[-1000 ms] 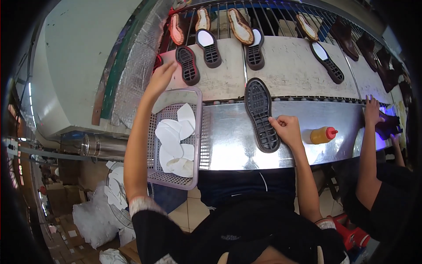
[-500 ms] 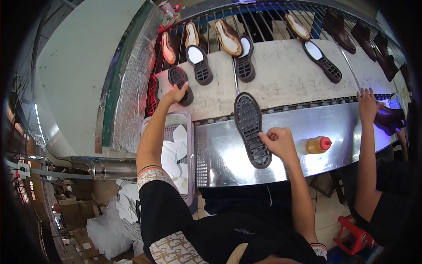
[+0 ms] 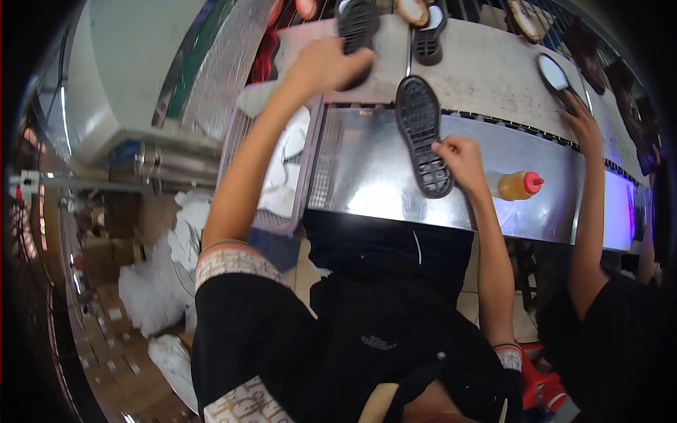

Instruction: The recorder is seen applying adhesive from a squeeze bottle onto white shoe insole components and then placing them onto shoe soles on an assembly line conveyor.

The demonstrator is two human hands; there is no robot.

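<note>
A black shoe sole (image 3: 358, 27) is in my left hand (image 3: 326, 65), fingers closed on its side, over the pale work surface at the far left. My hand hides part of it, and motion blurs it. My right hand (image 3: 460, 161) pinches the edge of another black shoe sole (image 3: 419, 116), its gridded face up, above the shiny metal table (image 3: 360, 176). Beyond, a sole with a white patch (image 3: 428, 42) lies beside a shoe upper (image 3: 412, 11).
A squeeze bottle (image 3: 518, 185) of amber liquid with a red cap lies right of my right hand. A co-worker's hand (image 3: 585, 127) reaches toward a white-patched sole (image 3: 553, 72). A plastic basket (image 3: 310, 151) of white pieces stands left. Dark boots (image 3: 584, 49) line the far right.
My left hand has lifted its sole and carried it rightward. My right hand keeps its sole. The co-worker's hand has shifted toward the white-patched sole. The whole view has tilted, moving the table up.
</note>
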